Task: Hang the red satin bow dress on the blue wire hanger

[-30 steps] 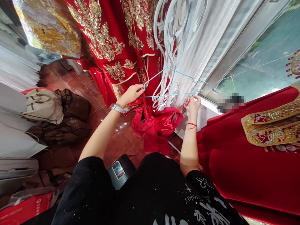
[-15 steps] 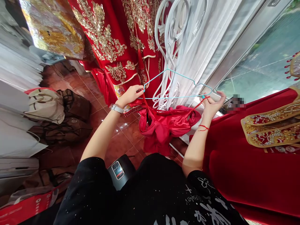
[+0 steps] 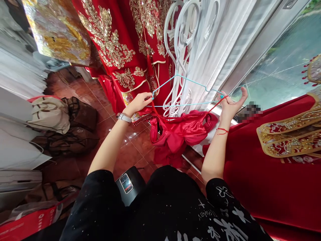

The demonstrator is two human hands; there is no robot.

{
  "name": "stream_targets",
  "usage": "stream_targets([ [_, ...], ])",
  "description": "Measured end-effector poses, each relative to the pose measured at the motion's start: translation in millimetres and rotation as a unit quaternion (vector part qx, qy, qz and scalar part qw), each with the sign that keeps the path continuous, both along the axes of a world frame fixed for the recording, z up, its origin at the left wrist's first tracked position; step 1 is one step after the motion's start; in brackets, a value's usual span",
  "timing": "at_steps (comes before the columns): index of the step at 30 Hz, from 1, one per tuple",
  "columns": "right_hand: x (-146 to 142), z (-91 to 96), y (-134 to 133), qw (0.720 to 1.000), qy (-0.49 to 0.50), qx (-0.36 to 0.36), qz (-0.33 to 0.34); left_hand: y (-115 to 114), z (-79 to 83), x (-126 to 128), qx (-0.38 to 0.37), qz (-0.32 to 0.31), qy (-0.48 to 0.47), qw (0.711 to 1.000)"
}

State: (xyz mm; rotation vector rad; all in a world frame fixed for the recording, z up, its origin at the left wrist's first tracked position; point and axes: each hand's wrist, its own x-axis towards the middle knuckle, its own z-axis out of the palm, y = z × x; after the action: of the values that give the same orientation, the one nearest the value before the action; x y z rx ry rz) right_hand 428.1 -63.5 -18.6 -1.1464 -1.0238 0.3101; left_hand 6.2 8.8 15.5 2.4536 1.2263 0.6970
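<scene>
A thin turquoise wire hanger (image 3: 190,81) is held out in front of me, hook pointing away. My left hand (image 3: 142,101) pinches its left end, where a red strap loops down. At the opposite end, my right hand (image 3: 230,103) is closed on the other red strap (image 3: 215,106) and the hanger's corner, with some fingers raised. A turquoise clip (image 3: 222,96) shows by the right fingers. From the straps hangs a shiny red garment (image 3: 182,129) with ruffled armholes, below the hanger's bar.
Red gowns with gold sequins (image 3: 110,40) hang ahead beside a white scrollwork metal frame (image 3: 187,26). Red velvet fabric (image 3: 263,174) lies at the right by a window (image 3: 276,63). Bags (image 3: 51,113) sit on the tiled floor at left. A phone (image 3: 126,183) rests on a black seat.
My right hand has moved outward to the right and slightly up, pulling the right strap tighter. The garment has shifted slightly right. My left hand stays nearly in place.
</scene>
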Motion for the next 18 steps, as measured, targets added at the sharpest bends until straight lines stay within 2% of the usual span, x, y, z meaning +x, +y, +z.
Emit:
stream_targets([
  [3,-7.9,20.1,2.8,0.999,-0.036,0.02,-0.012,0.3,0.3,-4.3,0.008,0.018,-0.002,1.0],
  [7,-16.2,44.6,-0.1,0.998,-0.057,-0.003,0.037,-1.2,-0.5,-5.2,0.015,0.012,0.004,1.0],
  [12,-20.8,58.2,-3.9,0.992,-0.057,-0.025,0.111,-1.4,-2.7,-3.3,0.024,0.022,0.005,0.999],
  [18,-34.5,73.2,-3.0,0.983,-0.047,-0.1,0.145,1.0,-8.5,-0.6,0.025,0.031,0.0,0.999],
])
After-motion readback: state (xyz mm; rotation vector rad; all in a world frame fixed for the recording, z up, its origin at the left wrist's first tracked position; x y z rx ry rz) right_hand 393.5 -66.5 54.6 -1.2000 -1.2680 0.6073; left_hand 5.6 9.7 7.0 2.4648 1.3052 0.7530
